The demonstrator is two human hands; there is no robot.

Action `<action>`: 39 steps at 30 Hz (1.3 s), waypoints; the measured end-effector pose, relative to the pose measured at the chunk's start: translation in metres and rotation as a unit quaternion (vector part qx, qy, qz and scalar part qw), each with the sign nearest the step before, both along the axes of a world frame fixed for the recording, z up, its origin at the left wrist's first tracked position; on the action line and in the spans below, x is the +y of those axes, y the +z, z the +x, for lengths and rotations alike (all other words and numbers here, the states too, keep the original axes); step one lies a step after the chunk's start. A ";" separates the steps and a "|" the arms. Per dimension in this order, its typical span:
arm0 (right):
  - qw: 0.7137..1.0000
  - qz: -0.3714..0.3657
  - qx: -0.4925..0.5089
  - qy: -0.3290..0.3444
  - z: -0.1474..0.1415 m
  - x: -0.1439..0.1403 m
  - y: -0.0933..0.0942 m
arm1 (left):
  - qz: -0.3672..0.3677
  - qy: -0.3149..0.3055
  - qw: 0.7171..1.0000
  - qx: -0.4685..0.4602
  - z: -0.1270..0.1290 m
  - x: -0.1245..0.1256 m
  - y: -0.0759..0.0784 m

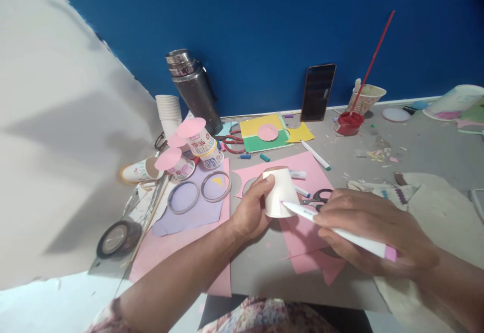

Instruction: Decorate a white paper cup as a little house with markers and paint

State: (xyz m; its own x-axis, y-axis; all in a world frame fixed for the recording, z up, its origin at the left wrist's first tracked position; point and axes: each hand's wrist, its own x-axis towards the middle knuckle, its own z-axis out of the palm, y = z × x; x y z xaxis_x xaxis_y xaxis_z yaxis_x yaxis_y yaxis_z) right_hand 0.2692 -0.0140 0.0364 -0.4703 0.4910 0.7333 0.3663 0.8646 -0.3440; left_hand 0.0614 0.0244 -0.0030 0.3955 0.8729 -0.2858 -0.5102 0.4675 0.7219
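Observation:
My left hand [251, 208] holds a white paper cup [280, 191] upside down over the pink paper [302, 232] on the table. My right hand [374, 227] grips a white marker with a pink end [340, 229]; its pink tip touches the lower side of the cup. Black-handled scissors [319, 198] lie just behind the marker, partly hidden by my right hand.
Decorated cups with pink lids [189, 146], a stack of white cups [169, 113], a steel flask [194, 88], a phone [317, 92], a red paint pot with brush [350, 121], tape roll [118, 238], two rings [200, 191], coloured papers [264, 133] and loose markers.

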 end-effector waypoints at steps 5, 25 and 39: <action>1.000 0.018 -0.003 -0.021 0.001 0.000 0.001 | 0.006 -0.003 1.000 -0.004 0.000 0.000 -0.001; 0.997 0.059 -0.046 -0.037 0.009 -0.009 -0.008 | 0.013 0.008 1.000 -0.013 0.002 -0.002 -0.002; 0.997 0.041 -0.061 -0.024 0.017 -0.012 -0.007 | 0.015 0.015 1.000 0.004 0.001 -0.002 -0.002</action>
State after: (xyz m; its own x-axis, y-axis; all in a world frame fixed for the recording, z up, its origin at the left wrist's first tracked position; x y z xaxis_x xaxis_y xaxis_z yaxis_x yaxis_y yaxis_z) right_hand 0.2859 -0.0256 0.0293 -0.5357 0.4565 0.7104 0.4427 0.8682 -0.2242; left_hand 0.0626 0.0225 -0.0054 0.3672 0.8924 -0.2624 -0.5184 0.4306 0.7388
